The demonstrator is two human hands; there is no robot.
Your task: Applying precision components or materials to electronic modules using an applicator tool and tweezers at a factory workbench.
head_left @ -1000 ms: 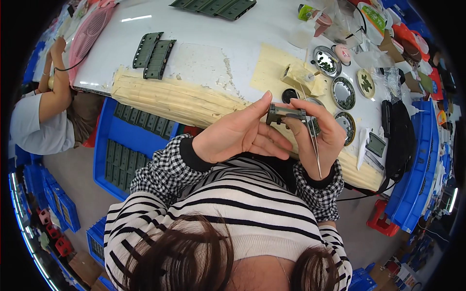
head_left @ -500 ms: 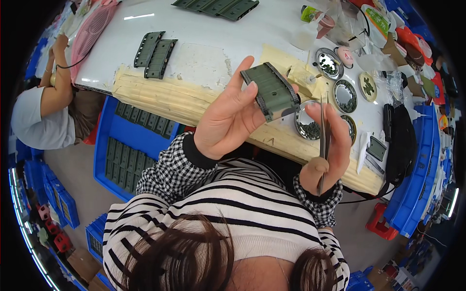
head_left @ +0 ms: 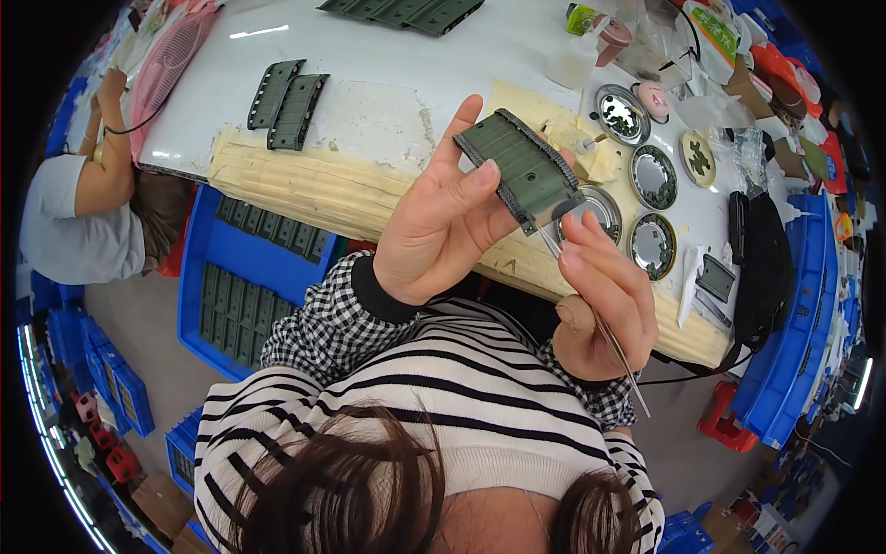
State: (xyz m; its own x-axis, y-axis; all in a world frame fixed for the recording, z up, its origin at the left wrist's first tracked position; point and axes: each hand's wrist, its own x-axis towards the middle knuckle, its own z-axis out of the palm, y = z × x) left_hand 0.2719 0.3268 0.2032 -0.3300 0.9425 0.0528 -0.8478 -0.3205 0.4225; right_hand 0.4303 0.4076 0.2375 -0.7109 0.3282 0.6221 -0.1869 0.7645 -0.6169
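My left hand (head_left: 426, 226) holds a dark green ribbed plastic panel (head_left: 524, 174) up over the table's front edge, thumb on its near long edge and fingers behind it. A small hole shows in the panel's face. In my right hand (head_left: 604, 295) is a pair of metal tweezers (head_left: 623, 360), gripped between thumb and fingers. Their tips meet the panel's near right end; whether a small piece sits between them I cannot tell. Behind the right hand, a round metal dish (head_left: 606, 201) is partly hidden.
More metal dishes (head_left: 632, 175) with small dark green pieces stand at right. Similar panels (head_left: 297, 113) lie on the white table (head_left: 378, 55), whose front edge has yellowish padding (head_left: 305, 180). A blue crate (head_left: 254, 251) of panels sits lower left. Another person (head_left: 88, 212) works at far left.
My right hand has turned and moved left, bringing the tweezer tips from pointing away to the panel's right end. The left hand still holds the panel, slightly tilted differently.
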